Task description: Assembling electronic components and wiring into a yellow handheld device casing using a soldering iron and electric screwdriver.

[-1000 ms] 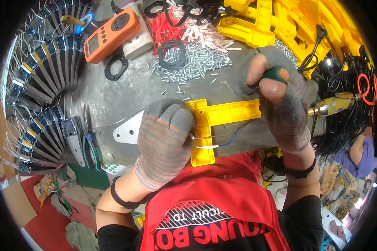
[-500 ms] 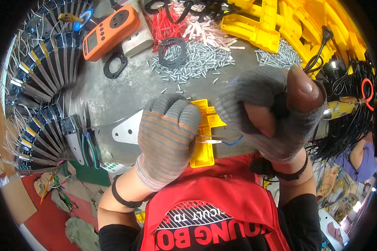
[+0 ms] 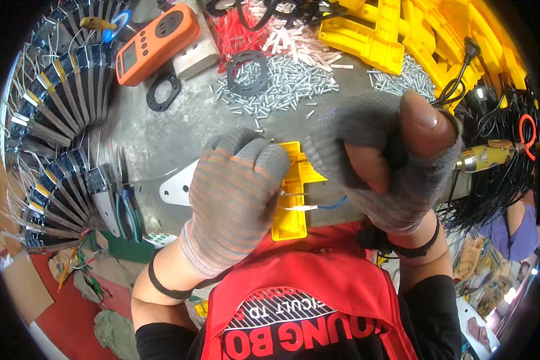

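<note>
My left hand (image 3: 237,192), in a grey striped glove, is closed over the left side of a yellow plastic housing (image 3: 291,225). What its curled fingers grip is hidden. A white plate with holes (image 3: 177,191) sticks out beyond that fist. My right hand (image 3: 387,159), in a glove leaving the thumb bare, is closed just right of the housing, thumb raised; its grip is hidden too. Between the hands, a blue wire (image 3: 333,206) with a white sleeve (image 3: 303,207) crosses the housing toward my right hand.
A screw pile (image 3: 276,87), black rings (image 3: 163,93) and an orange meter (image 3: 156,45) lie farther back. Yellow housings (image 3: 372,42) stand at back right. A power screwdriver (image 3: 489,157) is beside my right hand. Pliers (image 3: 126,210) and stacked metal parts with wires (image 3: 66,198) are left.
My left hand has shifted a little left and toward me, while the yellow housing stays nearly in place. My right hand has moved slightly left, still closed.
</note>
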Motion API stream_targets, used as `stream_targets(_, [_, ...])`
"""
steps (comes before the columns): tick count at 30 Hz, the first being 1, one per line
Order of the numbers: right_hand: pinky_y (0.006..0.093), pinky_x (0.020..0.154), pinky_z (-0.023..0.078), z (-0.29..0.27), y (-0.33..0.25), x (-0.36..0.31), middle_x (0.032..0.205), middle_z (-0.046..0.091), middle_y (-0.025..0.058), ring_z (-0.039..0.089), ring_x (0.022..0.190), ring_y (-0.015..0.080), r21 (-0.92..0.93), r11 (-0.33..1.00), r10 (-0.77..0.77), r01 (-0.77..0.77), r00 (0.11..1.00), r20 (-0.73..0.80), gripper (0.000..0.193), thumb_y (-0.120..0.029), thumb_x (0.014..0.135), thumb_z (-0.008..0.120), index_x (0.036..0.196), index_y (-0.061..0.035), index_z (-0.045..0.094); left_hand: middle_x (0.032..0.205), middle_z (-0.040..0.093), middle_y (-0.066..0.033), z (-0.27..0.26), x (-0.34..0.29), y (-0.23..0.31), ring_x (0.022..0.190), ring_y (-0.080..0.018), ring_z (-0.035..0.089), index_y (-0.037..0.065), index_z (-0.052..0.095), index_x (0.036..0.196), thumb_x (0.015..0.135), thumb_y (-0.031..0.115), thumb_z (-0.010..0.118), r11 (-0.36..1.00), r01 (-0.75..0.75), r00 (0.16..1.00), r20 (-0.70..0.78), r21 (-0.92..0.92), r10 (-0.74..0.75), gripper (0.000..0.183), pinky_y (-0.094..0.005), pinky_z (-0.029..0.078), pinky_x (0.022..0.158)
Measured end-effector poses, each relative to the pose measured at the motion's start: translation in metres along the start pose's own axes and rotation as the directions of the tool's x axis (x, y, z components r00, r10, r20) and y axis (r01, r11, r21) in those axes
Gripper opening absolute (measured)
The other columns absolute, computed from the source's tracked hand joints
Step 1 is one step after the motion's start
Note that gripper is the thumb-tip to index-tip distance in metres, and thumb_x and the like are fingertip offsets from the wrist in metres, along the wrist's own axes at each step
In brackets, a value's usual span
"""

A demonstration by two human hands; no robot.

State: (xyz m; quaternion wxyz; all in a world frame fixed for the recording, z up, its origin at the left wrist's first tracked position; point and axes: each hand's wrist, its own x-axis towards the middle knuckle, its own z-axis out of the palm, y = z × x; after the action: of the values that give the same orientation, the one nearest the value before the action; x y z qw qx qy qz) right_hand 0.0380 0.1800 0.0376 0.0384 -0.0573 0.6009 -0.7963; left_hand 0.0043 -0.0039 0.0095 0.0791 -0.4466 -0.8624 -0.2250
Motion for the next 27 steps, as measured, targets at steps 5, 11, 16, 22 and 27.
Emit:
stream_targets(5, [0.0276, 0.053, 0.035, -0.006, -0.003, -0.002, 0.051, 0.039, -0.0008, 0.039, 0.05, 0.0137, -0.039, 0.999, 0.023, -0.022, 0.999, 0.022, 0.064, -0.057, 0.097, 0.033, 0.051, -0.0116, 0.034, 0.079, 0.059, -0.0094, 0.008, 0.006, -0.001, 0.08, -0.0309, 0.06, 0.009, 0.056, 0.082, 0.061, 0.013, 0.066, 1.0, -0.023, 1.0, 0.018, 0.006, 0.023, 0.024, -0.0405, 0.046, 0.066])
stream_targets(11, [0.0266, 0.057, 0.04, -0.008, 0.0, -0.003, 0.057, 0.047, 0.0009, 0.046, 0.055, 0.0127, -0.037, 0.998, 0.051, -0.05, 0.998, 0.036, 0.054, -0.046, 0.099, 0.041, 0.06, -0.0083, 0.045, 0.078, 0.058, -0.0091, 0.013, 0.002, -0.003, 0.081, -0.0307, 0.06, 0.008, 0.056, 0.081, 0.061, 0.012, 0.066, 0.998, -0.066, 0.995, -0.08, -0.007, 0.066, 0.023, -0.0405, 0.046, 0.068])
stream_targets(16, [0.0269, 0.064, 0.045, -0.005, 0.007, -0.006, 0.068, 0.054, 0.0027, 0.052, 0.064, 0.0129, -0.126, 0.99, -0.052, 0.057, 0.998, 0.044, 0.034, -0.031, 0.096, 0.05, 0.073, -0.0055, 0.053, 0.08, 0.059, -0.0095, 0.018, -0.005, -0.003, 0.083, -0.0312, 0.061, 0.007, 0.057, 0.083, 0.06, 0.011, 0.066, 0.998, -0.07, 0.991, -0.113, 0.002, 0.07, 0.025, -0.0411, 0.047, 0.069])
stream_targets(22, [0.0302, 0.079, 0.052, 0.01, 0.027, -0.011, 0.1, 0.065, 0.0066, 0.063, 0.09, 0.0162, -0.483, 0.762, -0.415, 0.43, 0.898, 0.144, 0.027, -0.001, 0.081, 0.071, 0.107, -0.001, 0.063, 0.093, 0.066, -0.0127, -0.008, -0.005, -0.012, 0.08, -0.031, 0.063, 0.003, 0.063, 0.093, 0.07, -0.004, 0.064, 0.827, 0.221, 0.975, 0.09, -0.516, -0.204, 0.023, -0.0385, 0.05, 0.07])
stream_targets(27, [0.0381, 0.068, 0.053, 0.025, 0.043, 0.009, 0.089, 0.064, 0.0115, 0.066, 0.081, 0.027, -0.431, 0.685, -0.523, 0.588, 0.808, 0.271, 0.029, -0.017, 0.089, 0.063, 0.112, -0.0014, 0.059, 0.108, 0.065, -0.0156, -0.061, 0.045, 0.03, 0.1, -0.0256, 0.063, -0.002, 0.061, 0.113, 0.089, 0.02, 0.057, 0.955, -0.053, 0.981, -0.192, -0.291, -0.005, 0.033, -0.0355, 0.051, 0.09])
